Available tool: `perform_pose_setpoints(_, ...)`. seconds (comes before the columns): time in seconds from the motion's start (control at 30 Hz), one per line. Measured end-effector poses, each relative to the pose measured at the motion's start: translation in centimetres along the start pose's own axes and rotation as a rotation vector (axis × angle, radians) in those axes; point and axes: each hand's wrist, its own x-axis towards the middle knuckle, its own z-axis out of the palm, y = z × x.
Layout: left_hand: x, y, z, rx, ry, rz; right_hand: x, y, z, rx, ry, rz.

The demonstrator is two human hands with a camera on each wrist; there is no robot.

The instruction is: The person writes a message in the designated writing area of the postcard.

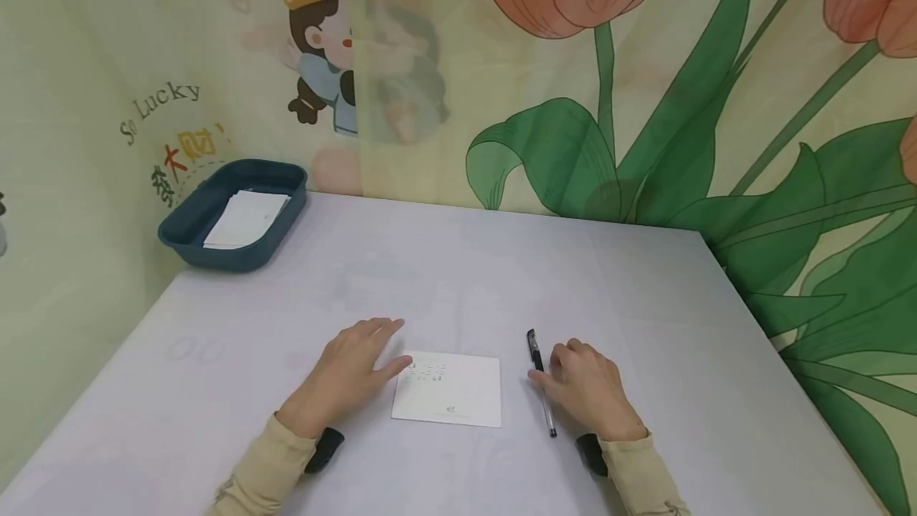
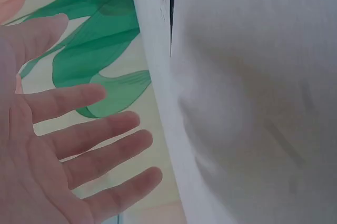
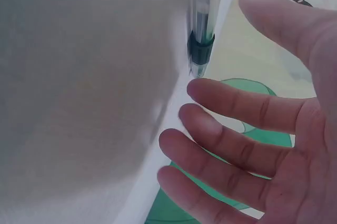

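Note:
A white card with small dark writing at its upper left lies flat on the table in the head view. My left hand is at the card's left side, its thumb tip over the upper left corner. In the left wrist view, that hand has its fingers spread and holds nothing. Right of the card lies a clear-barrelled pen with a black cap. My right hand is beside it, the thumb overlapping the pen from above. The right wrist view shows relaxed fingers near the pen's end, not curled round it.
A dark blue tray stands at the table's far left corner, with white cards inside. Behind the white-covered table hangs a curtain printed with tulips and a cartoon figure.

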Motion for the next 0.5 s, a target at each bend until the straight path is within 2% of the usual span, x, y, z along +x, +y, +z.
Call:
perform_pose_setpoints(0.17,0.24,0.48,0.13,-0.001,-0.041,-0.009,0.1,-0.28,0.07,0.021,-0.066,0.036)
perform_pose_setpoints(0.5,0.36,0.9,0.51,-0.089,-0.02,0.015,0.12,-0.97,0.41,0.069,-0.115,0.063)
